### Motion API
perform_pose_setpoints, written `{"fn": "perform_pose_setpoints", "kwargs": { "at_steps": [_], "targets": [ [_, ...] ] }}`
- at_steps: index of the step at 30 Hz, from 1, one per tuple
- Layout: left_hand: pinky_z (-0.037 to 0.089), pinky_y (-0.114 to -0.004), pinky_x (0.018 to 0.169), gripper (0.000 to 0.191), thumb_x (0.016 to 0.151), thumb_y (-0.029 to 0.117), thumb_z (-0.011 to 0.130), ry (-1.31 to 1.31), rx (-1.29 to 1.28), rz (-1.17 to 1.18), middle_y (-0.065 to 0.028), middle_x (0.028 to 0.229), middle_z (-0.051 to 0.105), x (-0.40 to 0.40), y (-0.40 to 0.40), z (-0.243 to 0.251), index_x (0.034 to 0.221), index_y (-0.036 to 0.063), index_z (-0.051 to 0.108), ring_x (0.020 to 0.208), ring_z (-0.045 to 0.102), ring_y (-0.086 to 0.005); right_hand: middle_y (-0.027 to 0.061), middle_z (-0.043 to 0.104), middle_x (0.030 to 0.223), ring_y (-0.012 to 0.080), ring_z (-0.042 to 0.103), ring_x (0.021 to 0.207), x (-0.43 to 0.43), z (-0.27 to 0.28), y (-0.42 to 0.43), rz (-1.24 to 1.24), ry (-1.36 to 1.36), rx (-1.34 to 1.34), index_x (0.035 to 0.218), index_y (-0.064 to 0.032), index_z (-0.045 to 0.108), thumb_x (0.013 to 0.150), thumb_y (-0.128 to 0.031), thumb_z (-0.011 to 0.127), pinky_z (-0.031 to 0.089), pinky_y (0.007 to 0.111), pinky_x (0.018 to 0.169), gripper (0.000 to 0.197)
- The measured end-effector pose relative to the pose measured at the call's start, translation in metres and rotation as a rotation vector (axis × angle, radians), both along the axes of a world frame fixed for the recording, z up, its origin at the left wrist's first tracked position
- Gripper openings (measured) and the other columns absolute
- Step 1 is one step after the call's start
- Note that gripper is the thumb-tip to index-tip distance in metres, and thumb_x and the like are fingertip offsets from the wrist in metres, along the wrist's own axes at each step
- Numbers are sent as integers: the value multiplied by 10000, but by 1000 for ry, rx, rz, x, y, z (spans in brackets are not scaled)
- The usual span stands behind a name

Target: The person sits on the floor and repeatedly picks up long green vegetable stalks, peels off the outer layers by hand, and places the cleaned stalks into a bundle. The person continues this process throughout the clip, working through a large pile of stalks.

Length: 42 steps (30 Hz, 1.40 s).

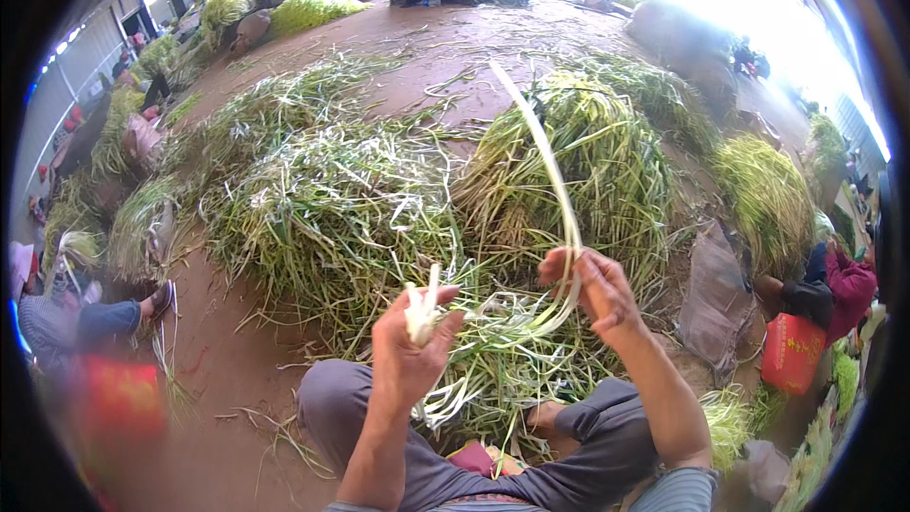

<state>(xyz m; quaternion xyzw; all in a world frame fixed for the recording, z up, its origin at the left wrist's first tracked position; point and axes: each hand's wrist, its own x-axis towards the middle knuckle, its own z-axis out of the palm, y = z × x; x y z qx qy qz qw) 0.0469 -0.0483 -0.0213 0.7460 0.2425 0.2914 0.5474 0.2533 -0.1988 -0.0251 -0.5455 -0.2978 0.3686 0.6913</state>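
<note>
Before my bent legs, my left hand [412,345] is closed around several short, pale plant stalks [424,313], their cut-looking ends pointing up. My right hand [601,288], to its right and slightly higher, pinches a long, pale green-white stalk [546,149] between thumb and fingers. That stalk curves upward from the hand, and more strands hang below it. White stalk ends [449,398] lie beneath my left hand. Under and between both hands spreads a loose litter of green leaves and stems [498,363].
Ahead lie a large heap of leafy trimmings [334,213] and a bundled pile of long green stalks [590,156] on the reddish floor [455,35]. Seated people are at the left and right edges, near red containers [793,353]. A grey-brown sack [714,299] lies to the right.
</note>
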Motion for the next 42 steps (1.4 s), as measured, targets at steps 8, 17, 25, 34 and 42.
{"fn": "perform_pose_setpoints", "kwargs": {
  "at_steps": [8, 17, 25, 34, 42],
  "targets": [
    [500, -242, 690, 350, 833, 102, 700, -259, -249, -102, -68, 970, 650, 18, -13, -7, 1146, -12, 590, 826, 605, -104, 13, 519, 754, 66, 543, 575, -59, 20, 16, 347, -186, -499, 1086, -41, 594, 971, -178, 452, 510, 228, 391, 228],
    [459, -214, 583, 135, 829, 50, 688, -212, -126, 27, -89, 970, 663, 5, 0, -4, 931, -28, 646, 728, 578, -75, 22, 535, 642, 50, 445, 392, 8, -23, -2, 122, -464, -248, 1074, -17, 629, 904, -140, 530, 414, 230, 318, 232],
    [225, -167, 366, 144, 865, 89, 655, -500, -238, 373, -36, 814, 657, -30, 30, 17, 981, 5, 639, 460, 363, 18, 24, 636, 781, 72, 623, 652, 117, -67, -61, -462, -483, -555, 1044, -44, 620, 954, -233, 491, 517, 226, 383, 246],
    [433, -177, 660, 251, 866, 53, 649, -203, -155, 190, -43, 1063, 636, -18, 18, 1, 1108, 0, 607, 825, 536, -47, 49, 650, 799, 79, 622, 660, 53, -23, -19, -293, -512, -212, 1094, -21, 598, 966, -141, 452, 489, 180, 377, 228],
    [419, -143, 619, 738, 804, 166, 745, -323, -183, 137, -176, 1240, 559, -6, 9, 1, 1371, -68, 334, 796, 518, -35, 68, 687, 843, 129, 656, 756, -16, -8, 2, 301, -691, -209, 1072, -36, 649, 818, 85, 570, 548, 285, 688, 293]
  ]
}}
